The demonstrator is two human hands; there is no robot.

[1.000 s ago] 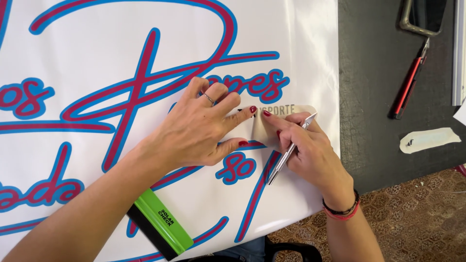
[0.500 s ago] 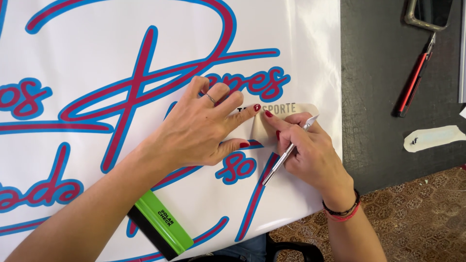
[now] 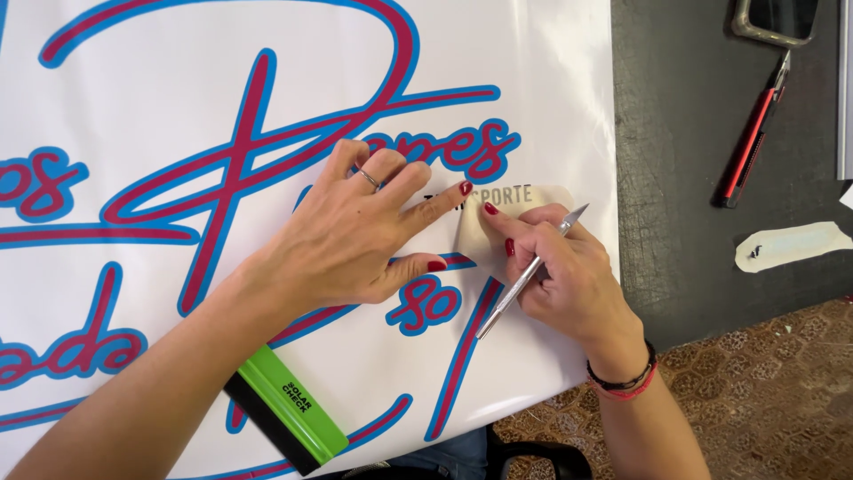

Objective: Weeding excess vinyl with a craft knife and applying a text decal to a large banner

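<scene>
One red utility knife [image 3: 752, 133] lies beside banner [image 3: 551, 89].

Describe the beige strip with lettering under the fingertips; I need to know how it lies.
The beige strip is a small, thin piece, like paper tape, with rounded corners and a row of dark letters. It lies flat on the white banner near its right edge. The left hand covers its left end; the right hand, holding a silver craft knife, presses its lower part.

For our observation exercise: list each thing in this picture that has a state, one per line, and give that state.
Left hand: flat, pressing the sheet.
Right hand: gripping the silver craft knife, fingertip on the beige tape patch.
White printed vinyl sheet: spread flat.
Green squeegee: lying unused.
Red utility knife: lying aside.
</scene>
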